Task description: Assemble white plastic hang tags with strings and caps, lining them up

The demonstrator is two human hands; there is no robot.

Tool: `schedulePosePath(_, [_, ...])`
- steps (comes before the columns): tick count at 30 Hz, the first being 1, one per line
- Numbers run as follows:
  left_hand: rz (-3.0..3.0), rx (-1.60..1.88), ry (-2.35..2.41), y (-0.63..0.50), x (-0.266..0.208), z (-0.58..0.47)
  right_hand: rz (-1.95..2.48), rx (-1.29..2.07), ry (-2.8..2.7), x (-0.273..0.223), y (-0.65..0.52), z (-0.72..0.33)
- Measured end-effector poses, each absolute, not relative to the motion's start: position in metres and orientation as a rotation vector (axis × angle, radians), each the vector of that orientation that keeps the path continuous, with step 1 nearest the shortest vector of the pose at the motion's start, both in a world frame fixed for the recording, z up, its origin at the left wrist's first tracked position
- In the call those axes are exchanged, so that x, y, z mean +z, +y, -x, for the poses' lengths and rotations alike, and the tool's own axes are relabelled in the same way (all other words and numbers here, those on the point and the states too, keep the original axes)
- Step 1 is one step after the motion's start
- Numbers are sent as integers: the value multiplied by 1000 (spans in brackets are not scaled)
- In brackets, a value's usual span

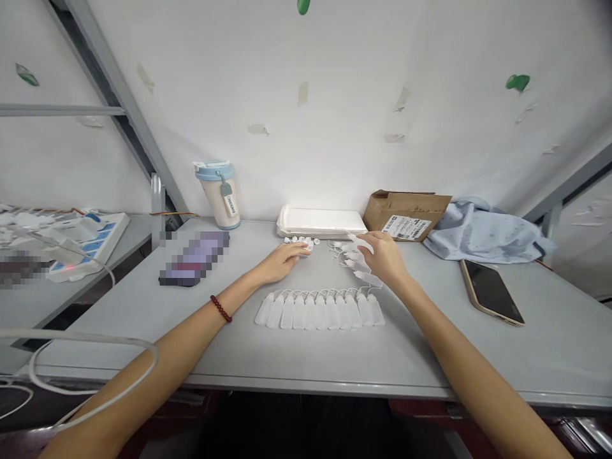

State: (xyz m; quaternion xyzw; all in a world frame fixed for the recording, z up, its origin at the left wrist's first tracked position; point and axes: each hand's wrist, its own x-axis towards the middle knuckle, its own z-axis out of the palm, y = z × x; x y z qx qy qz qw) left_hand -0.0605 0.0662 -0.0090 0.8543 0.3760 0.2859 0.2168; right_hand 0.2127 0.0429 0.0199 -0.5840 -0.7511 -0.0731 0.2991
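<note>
My left hand (282, 262) reaches forward over a cluster of small white caps (316, 241), its fingertips touching them; the fingers are stretched out. A small translucent white flat bottle (361, 243) is pinched in my right hand (385, 256), partly hidden by the fingers. Beneath and beside that hand lies a loose group of similar bottles (354, 264) with thin loops. Closer to me, a neat row of the same flat bottles (318, 311) lies side by side, their looped ends pointing away from me.
Behind my hands is a white tray-like stack (325, 222). A cardboard box (406, 213), a light blue cloth (482, 233) and a phone (492, 292) are on the right. To the left stand a tumbler (220, 197) and a blurred purple item (196, 260). A white cable (148, 363) crosses my left forearm.
</note>
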Motion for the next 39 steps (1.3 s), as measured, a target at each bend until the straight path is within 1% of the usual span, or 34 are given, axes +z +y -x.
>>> schedulePosePath(4, [-2356, 772, 1093, 66, -9, 61, 1562, -91, -1926, 33, 39, -215])
schedulePosePath(7, [-2359, 780, 1094, 64, -5, 60, 1650, 174, -1968, 54, 26, -218])
schedulePosePath(9, [-2350, 786, 1089, 61, -2, 59, 1693, 486, -2124, 67, 15, -221])
schedulePosePath(12, [-2308, 773, 1100, 57, 3, 58, 1706, 1129, -2328, 81, 0, -226])
schedulePosePath(13, [-2302, 761, 1111, 56, 4, 58, 1713, 1277, -2353, 83, -3, -227])
schedulePosePath(15, [-2309, 739, 1151, 54, 6, 58, 1745, 1439, -2377, 83, -7, -227])
schedulePosePath(24, [-2328, 734, 1268, 54, 8, 60, 1953, 1576, -2340, 79, -5, -223])
schedulePosePath(31, [-2304, 704, 1304, 52, 10, 61, 2057, 1524, -2458, 76, 0, -223])
schedulePosePath(35, [-2219, 714, 1368, 50, 12, 59, 1877, 1527, -2458, 76, 4, -231])
schedulePosePath(39, [-2074, 854, 1335, 44, 19, 57, 1554, 1460, -2376, 81, 3, -233])
